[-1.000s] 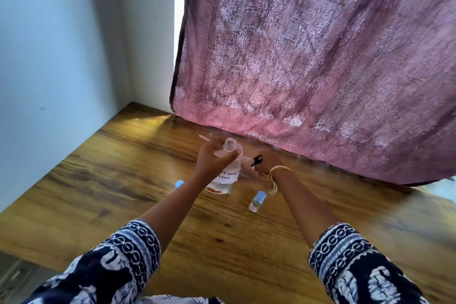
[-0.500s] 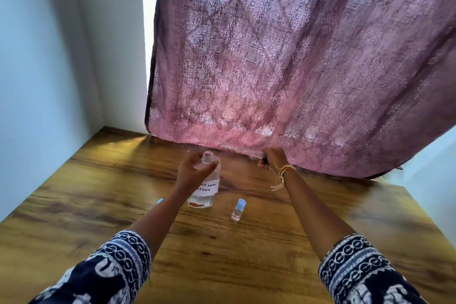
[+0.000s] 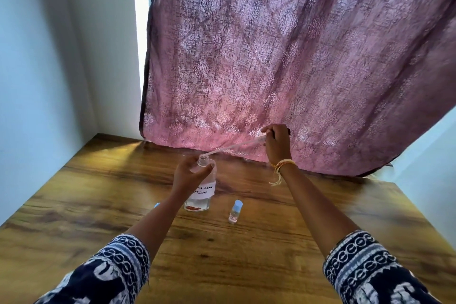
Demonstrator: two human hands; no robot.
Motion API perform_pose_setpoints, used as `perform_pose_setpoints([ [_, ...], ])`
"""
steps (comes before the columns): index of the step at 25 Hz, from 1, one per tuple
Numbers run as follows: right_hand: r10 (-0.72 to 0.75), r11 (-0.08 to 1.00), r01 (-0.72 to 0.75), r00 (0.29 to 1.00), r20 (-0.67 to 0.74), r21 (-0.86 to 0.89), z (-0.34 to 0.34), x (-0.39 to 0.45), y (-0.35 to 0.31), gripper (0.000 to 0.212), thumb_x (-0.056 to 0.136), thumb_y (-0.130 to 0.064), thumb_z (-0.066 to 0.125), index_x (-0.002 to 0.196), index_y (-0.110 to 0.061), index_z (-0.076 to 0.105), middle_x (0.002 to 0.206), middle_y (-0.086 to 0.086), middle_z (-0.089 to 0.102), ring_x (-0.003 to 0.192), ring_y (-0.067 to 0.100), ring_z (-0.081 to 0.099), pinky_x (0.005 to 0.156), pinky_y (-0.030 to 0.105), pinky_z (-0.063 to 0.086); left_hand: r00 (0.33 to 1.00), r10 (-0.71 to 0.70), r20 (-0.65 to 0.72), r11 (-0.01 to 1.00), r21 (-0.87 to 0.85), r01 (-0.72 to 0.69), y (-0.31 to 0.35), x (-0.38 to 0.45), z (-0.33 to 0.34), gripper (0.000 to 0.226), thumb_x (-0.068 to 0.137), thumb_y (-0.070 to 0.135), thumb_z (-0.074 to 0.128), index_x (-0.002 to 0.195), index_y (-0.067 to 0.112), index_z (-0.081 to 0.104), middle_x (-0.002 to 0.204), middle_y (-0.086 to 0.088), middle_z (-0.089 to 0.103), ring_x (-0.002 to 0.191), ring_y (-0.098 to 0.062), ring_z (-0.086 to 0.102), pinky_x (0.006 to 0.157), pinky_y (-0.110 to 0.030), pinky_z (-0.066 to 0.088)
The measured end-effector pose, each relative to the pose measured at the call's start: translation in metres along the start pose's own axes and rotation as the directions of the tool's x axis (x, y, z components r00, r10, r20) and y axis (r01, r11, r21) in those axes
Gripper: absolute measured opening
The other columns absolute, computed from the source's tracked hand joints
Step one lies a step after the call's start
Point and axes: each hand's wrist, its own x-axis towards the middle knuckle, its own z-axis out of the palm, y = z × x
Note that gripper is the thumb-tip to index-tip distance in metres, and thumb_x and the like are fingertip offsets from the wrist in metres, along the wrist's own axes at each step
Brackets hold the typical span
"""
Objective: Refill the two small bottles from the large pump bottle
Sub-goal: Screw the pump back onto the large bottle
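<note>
The large clear bottle [image 3: 200, 195] with a white handwritten label stands upright on the wooden table [image 3: 246, 254], its neck uncapped. My left hand [image 3: 188, 176] grips its shoulder. My right hand [image 3: 277, 143] is raised at the back right and holds the pump head, whose long clear dip tube [image 3: 234, 147] slants down with its tip at the bottle's mouth. One small bottle [image 3: 234, 215] with a light blue cap stands right of the large one. A second small bottle [image 3: 157, 205] shows only its blue cap behind my left forearm.
A purple patterned curtain [image 3: 283, 57] hangs along the table's back edge, right behind my right hand. A pale wall [image 3: 37, 81] closes off the left side. The table's right edge [image 3: 404, 207] runs diagonally toward me.
My right hand has lifted up and to the right, drawing the pump's tube out of the large bottle. The left hand stays on the bottle. The camera has tilted.
</note>
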Motion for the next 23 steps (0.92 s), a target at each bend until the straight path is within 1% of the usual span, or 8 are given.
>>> perform_pose_setpoints([
  [3, -0.121, 0.992, 0.120, 0.993, -0.017, -0.026, -0.007, 0.003, -0.013, 0.025, 0.094, 0.005, 0.039, 0.083, -0.011, 0.055, 0.096, 0.008, 0.045, 0.097, 0.030, 0.050, 0.091, 0.043, 0.045, 1.000, 0.010, -0.003, 1.000, 0.001, -0.010, 0.002, 0.000, 0.001, 0.060, 0.056, 0.057, 0.073, 0.102, 0.018, 0.070, 0.095, 0.000, 0.073, 0.087, -0.015, 0.069, 0.071, -0.030, 0.051],
  [6, -0.238, 0.971, 0.238, 0.971, 0.013, -0.016, -0.008, 0.003, -0.029, 0.026, 0.092, 0.009, 0.038, 0.085, -0.005, 0.058, 0.099, 0.018, 0.051, 0.089, 0.016, 0.048, 0.085, 0.012, 0.041, 1.000, 0.010, -0.016, 1.000, 0.005, -0.010, 0.003, 0.001, 0.002, 0.055, 0.061, 0.048, 0.077, 0.105, 0.015, 0.070, 0.098, -0.002, 0.073, 0.088, -0.015, 0.068, 0.071, -0.028, 0.051],
  [8, -0.333, 0.943, 0.333, 0.943, 0.022, 0.003, -0.004, 0.004, -0.045, 0.025, 0.091, 0.010, 0.037, 0.089, 0.000, 0.059, 0.100, 0.019, 0.052, 0.089, 0.014, 0.049, 0.084, 0.004, 0.036, 1.000, 0.004, -0.014, 1.000, 0.004, -0.004, 0.001, 0.003, 0.002, 0.051, 0.065, 0.041, 0.081, 0.107, 0.015, 0.070, 0.100, -0.003, 0.073, 0.091, -0.015, 0.068, 0.072, -0.028, 0.051],
  [13, -0.565, 0.818, 0.575, 0.796, 0.215, 0.021, 0.002, 0.001, -0.091, 0.024, 0.088, 0.011, 0.040, 0.094, -0.001, 0.060, 0.099, 0.012, 0.055, 0.091, 0.015, 0.051, 0.085, 0.015, 0.041, 1.000, -0.005, -0.022, 1.000, 0.001, 0.005, -0.001, 0.004, 0.002, 0.053, 0.063, 0.043, 0.082, 0.107, 0.015, 0.070, 0.101, -0.003, 0.073, 0.091, -0.016, 0.068, 0.074, -0.031, 0.053],
  [16, -0.573, 0.797, 0.598, 0.701, 0.425, 0.087, 0.024, -0.018, -0.105, 0.027, 0.085, 0.014, 0.045, 0.096, -0.002, 0.064, 0.094, 0.012, 0.062, 0.078, 0.016, 0.054, 0.068, 0.017, 0.041, 1.000, 0.004, -0.016, 1.000, -0.001, -0.004, -0.004, 0.005, 0.002, 0.060, 0.056, 0.054, 0.078, 0.102, 0.016, 0.071, 0.095, -0.001, 0.074, 0.084, -0.013, 0.068, 0.069, -0.028, 0.051],
  [18, -0.559, 0.778, 0.623, 0.633, 0.536, 0.075, 0.040, -0.030, -0.103, 0.030, 0.082, 0.016, 0.049, 0.098, -0.002, 0.066, 0.092, 0.014, 0.065, 0.073, 0.020, 0.058, 0.064, 0.027, 0.046, 1.000, 0.010, -0.008, 1.000, 0.002, -0.010, -0.002, 0.003, 0.001, 0.046, 0.062, 0.042, 0.083, 0.099, 0.017, 0.071, 0.092, -0.001, 0.074, 0.079, -0.012, 0.068, 0.066, -0.025, 0.048],
  [21, -0.521, 0.781, 0.620, 0.571, 0.634, 0.083, 0.055, -0.043, -0.091, 0.028, 0.079, 0.015, 0.056, 0.100, 0.001, 0.066, 0.101, 0.015, 0.067, 0.094, 0.026, 0.062, 0.086, 0.034, 0.052, 1.000, 0.024, 0.000, 1.000, 0.011, -0.024, -0.001, 0.002, 0.001, 0.040, 0.068, 0.027, 0.084, 0.103, 0.017, 0.070, 0.095, -0.001, 0.074, 0.083, -0.009, 0.068, 0.066, -0.020, 0.046],
  [23, -0.506, 0.790, 0.609, 0.588, 0.631, 0.067, 0.058, -0.049, -0.086, 0.029, 0.081, 0.013, 0.058, 0.105, -0.001, 0.066, 0.109, 0.014, 0.066, 0.106, 0.026, 0.060, 0.094, 0.032, 0.050, 0.999, 0.052, -0.005, 0.998, 0.020, -0.052, 0.000, 0.000, 0.000, 0.041, 0.069, 0.024, 0.084, 0.107, 0.019, 0.069, 0.098, 0.000, 0.073, 0.087, -0.007, 0.068, 0.068, -0.019, 0.047],
])
